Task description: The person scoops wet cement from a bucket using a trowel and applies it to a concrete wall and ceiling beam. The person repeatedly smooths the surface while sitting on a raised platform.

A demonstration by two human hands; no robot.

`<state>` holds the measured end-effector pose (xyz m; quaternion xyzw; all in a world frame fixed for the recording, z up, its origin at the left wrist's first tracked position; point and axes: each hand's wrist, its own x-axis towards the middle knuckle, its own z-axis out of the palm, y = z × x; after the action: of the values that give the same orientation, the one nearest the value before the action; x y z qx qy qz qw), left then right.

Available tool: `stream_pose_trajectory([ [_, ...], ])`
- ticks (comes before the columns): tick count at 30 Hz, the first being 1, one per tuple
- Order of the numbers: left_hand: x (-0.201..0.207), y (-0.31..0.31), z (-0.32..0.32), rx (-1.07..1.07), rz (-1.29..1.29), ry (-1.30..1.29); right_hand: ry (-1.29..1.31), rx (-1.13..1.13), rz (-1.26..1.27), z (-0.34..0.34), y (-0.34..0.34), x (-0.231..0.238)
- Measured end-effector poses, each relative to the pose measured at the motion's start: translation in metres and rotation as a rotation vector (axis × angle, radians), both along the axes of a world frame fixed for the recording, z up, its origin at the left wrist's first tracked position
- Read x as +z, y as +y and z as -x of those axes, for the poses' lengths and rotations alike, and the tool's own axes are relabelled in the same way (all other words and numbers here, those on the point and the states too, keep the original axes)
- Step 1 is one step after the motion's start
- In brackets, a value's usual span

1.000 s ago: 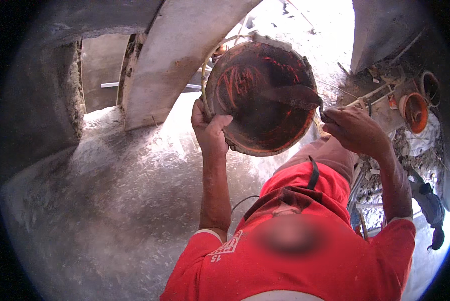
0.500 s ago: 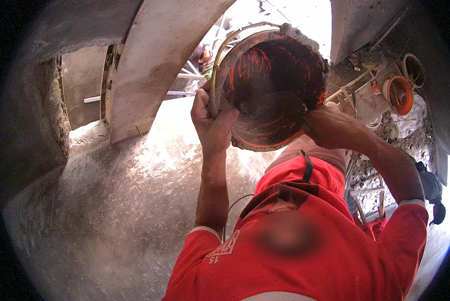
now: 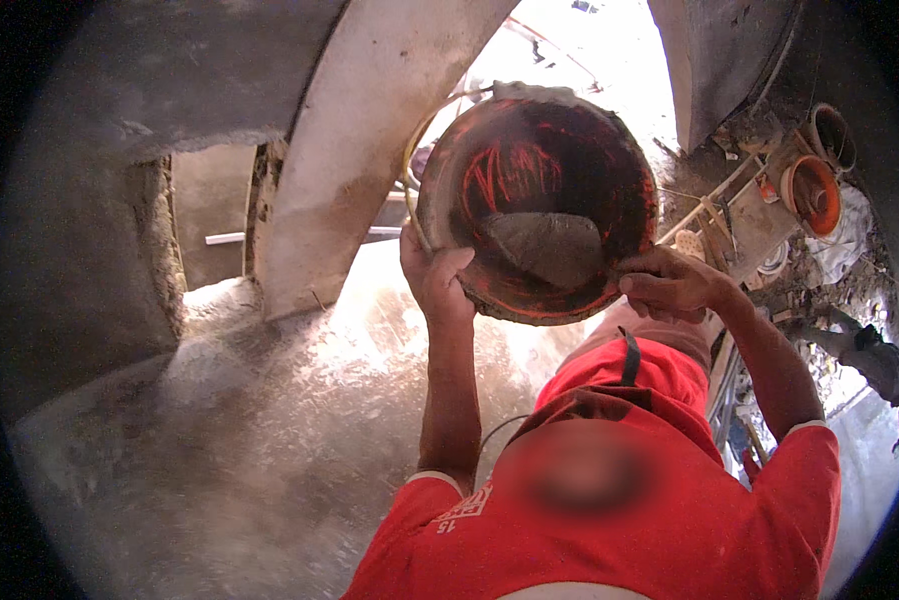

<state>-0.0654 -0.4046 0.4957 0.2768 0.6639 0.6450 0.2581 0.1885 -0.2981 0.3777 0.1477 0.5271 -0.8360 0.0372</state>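
Observation:
A round bucket with a grey crusted rim is held up in front of me, its mouth facing me. Red-orange streaks show through the dark coating inside. Low in it lies a smooth grey patch; whether this is wet mortar or a flat piece I cannot tell. My left hand is closed on the left rim, thumb over the edge, beside the thin yellowish handle. At the lower right rim, my right hand is closed with its fingers curled on the edge.
An orange bucket and a dark bucket stand at the right among wooden pieces and rubble. A curved concrete slab rises at the left, near an opening in the wall. Below spreads a concrete surface.
The bucket has tipped, and the grey patch inside shows more plainly. My right hand has shifted outward from the bucket's inner edge to its rim. The whole view has swung slightly.

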Motion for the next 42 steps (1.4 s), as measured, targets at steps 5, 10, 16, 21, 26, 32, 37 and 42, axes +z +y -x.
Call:
stream_pose_trajectory([
  [5,-0.003,-0.019,0.015,0.323,0.133,-0.043,0.194,-0.261,0.107,0.015,-0.005,0.021],
  [10,-0.014,-0.041,0.031,0.287,0.160,-0.101,0.752,-0.481,0.357,0.060,0.007,0.097],
  [16,-0.018,-0.070,0.029,0.328,0.209,-0.019,0.965,-0.782,0.537,0.130,0.023,0.177],
  [21,-0.013,-0.089,0.029,0.379,0.202,-0.048,1.123,-0.854,0.767,0.138,0.041,0.201],
  [26,-0.015,-0.108,0.033,0.445,0.260,0.021,0.949,-1.461,0.523,0.131,0.045,0.200],
  [32,-0.017,-0.124,0.035,0.510,0.217,0.004,0.684,-1.792,0.543,0.176,0.048,0.205],
  [37,-0.006,-0.122,0.023,0.541,0.288,0.035,0.935,-1.291,-0.155,0.209,0.036,0.247],
  [42,-0.003,-0.105,0.012,0.569,0.157,0.027,1.137,-0.953,-0.058,0.176,-0.032,0.233],
])
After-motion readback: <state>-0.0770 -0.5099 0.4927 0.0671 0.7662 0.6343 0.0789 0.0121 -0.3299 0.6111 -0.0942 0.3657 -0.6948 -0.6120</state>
